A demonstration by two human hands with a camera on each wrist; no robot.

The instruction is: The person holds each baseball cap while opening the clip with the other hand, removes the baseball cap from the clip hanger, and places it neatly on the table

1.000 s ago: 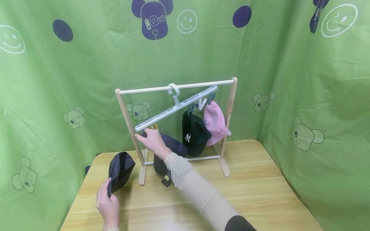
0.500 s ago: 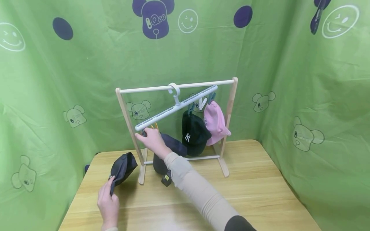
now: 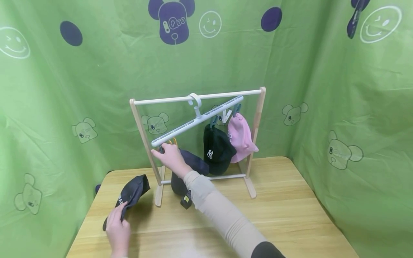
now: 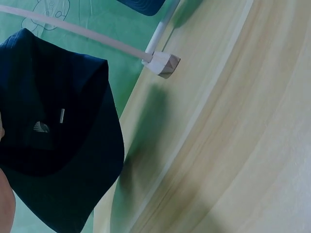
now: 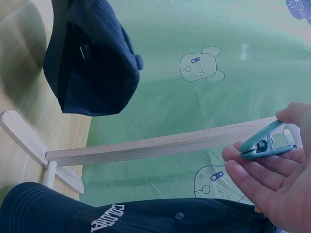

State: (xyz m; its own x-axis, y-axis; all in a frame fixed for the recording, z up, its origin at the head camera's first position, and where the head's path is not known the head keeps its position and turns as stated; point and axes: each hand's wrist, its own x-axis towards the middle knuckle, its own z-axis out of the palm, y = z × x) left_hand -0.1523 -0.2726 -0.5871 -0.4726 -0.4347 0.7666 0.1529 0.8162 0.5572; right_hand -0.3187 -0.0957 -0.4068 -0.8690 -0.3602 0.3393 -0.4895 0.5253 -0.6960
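Two pinches: left hand (image 3: 118, 229)—cap (image 3: 133, 191), right hand (image 3: 171, 157)—clip (image 5: 266, 146) (“NY” cap (image 3: 217, 148), “COLORA” cap (image 5: 146, 213) hanging)

A green cloth (image 3: 235, 61) makes the wall at the back, on the left and on the right. It is not quite flat: soft folds run down it, mainly at the sides. Near the top of the back there is a big purple bear (image 3: 174, 27), and beside it a white winking face (image 3: 210, 24). Similar faces are on both sides, and purple spots (image 3: 271, 19) are also printed. Lower, smaller bears (image 3: 292, 114) are drawn in thin dark outline. The table (image 3: 284, 215) is of pale yellowish wood look, with grain and rounded far corners, which are close to the cloth. The light is bright and even; toward the near edge, the table shows a whitish shine.
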